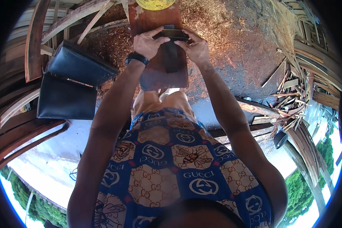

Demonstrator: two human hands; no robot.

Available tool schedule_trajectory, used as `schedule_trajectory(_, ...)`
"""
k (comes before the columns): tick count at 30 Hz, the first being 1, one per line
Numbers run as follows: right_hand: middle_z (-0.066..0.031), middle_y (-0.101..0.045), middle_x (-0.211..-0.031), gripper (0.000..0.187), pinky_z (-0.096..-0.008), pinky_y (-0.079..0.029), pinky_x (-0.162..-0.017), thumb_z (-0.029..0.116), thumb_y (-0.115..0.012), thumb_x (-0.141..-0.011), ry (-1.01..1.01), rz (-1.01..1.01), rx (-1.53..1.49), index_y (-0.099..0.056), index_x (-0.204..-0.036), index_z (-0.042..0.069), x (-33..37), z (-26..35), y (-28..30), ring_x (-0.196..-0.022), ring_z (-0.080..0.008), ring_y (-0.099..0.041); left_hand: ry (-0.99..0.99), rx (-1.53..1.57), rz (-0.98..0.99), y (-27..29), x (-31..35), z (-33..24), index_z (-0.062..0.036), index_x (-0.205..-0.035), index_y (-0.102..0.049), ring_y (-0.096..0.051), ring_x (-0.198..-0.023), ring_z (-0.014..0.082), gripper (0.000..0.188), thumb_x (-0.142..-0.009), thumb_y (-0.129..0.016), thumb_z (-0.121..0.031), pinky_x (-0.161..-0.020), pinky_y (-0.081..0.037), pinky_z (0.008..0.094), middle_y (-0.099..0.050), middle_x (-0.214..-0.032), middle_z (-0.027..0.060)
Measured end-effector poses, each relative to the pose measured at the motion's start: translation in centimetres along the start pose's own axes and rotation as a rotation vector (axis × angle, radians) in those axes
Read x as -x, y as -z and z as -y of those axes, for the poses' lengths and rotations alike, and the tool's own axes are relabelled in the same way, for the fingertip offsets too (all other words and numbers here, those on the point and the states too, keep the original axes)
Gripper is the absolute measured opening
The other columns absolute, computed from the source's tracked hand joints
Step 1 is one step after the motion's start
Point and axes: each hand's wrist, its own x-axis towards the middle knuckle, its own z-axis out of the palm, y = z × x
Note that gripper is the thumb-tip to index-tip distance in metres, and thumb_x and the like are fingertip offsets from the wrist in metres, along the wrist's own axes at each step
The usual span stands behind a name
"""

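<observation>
Hands hold a small dark block [172, 34] from both sides, up at the far end of a long reddish-brown board [159, 72]. The left hand [148, 43] has its fingers [157, 33] clenched on the left end of the block. The right hand [195, 47] has its fingers [186, 36] clenched on the right end. The block sits flat on the board, and a dark shadow lies on the wood just under it. A black watch [136, 57] is on the left wrist. Part of a yellow round thing [155, 3] shows at the top end of the board. Wood shavings [212, 22] cover the red ground around the board. Two black cushions [70, 79] lie to the left, close to curved wooden pieces [34, 38]. A pile of wood scraps [288, 95] lies to the right
</observation>
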Motion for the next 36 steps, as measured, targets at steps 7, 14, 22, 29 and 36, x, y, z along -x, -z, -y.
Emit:
schedule_trajectory(7,-0.0090,-0.077,-0.112,0.052,-0.0311,-0.060,-0.074,0.026,-0.094,-0.076,-0.035,-0.058,-0.057,-0.075,-0.119,0.006,1.3,0.6,-1.4,-0.081,-0.0167,-0.073,-0.051,0.041,-0.022,-0.2,1.8,0.2,-0.0124,-0.131,-0.072,-0.074,-0.109,0.0277,0.054,-0.087,-0.083,-0.040,-0.093,-0.058,0.0359,-0.074,-0.121,0.0174)
schedule_trajectory(14,-0.0140,-0.076,-0.117,0.049,-0.0334,-0.062,-0.082,0.017,-0.093,-0.077,0.051,-0.046,-0.056,-0.073,-0.119,0.000,11.2,-0.4,-0.1,-0.100,-0.0219,-0.077,-0.038,0.038,-0.045,-2.7,13.3,-0.8,-0.0119,-0.131,-0.070,-0.072,-0.105,0.0366,0.046,-0.091,-0.079,-0.031,-0.088,-0.059,0.0412,-0.073,-0.119,0.0173)
schedule_trajectory(22,-0.0105,-0.080,-0.095,0.047,-0.0348,-0.061,-0.074,0.029,-0.093,-0.076,-0.054,-0.107,0.067,-0.077,-0.115,0.007,1.6,-0.1,-1.3,-0.084,-0.0217,-0.078,-0.125,-0.023,-0.009,-0.5,2.8,-0.5,-0.0104,-0.134,-0.068,-0.067,-0.120,0.0345,0.049,-0.094,-0.075,-0.036,-0.101,-0.055,0.0394,-0.068,-0.129,0.0197)
schedule_trajectory(29,-0.0091,-0.079,-0.093,0.044,-0.0348,-0.061,-0.075,0.027,-0.092,-0.077,0.091,-0.208,-0.011,-0.077,-0.113,0.007,10.5,-1.0,-0.8,-0.087,-0.0224,-0.078,-0.117,0.011,0.139,-1.6,9.9,-0.2,-0.0143,-0.135,-0.069,-0.065,-0.126,0.0301,0.045,-0.094,-0.076,-0.033,-0.106,-0.052,0.0392,-0.070,-0.131,0.0161)
schedule_trajectory(36,-0.0084,-0.079,-0.102,0.047,-0.0325,-0.061,-0.075,0.028,-0.092,-0.076,-0.144,-0.144,-0.059,-0.076,-0.113,0.004,1.9,2.0,-1.0,-0.083,-0.0224,-0.078,-0.150,0.031,0.191,0.8,0.3,-0.7,-0.0096,-0.134,-0.068,-0.071,-0.116,0.0311,0.045,-0.096,-0.073,-0.034,-0.095,-0.056,0.0361,-0.072,-0.122,0.0199)
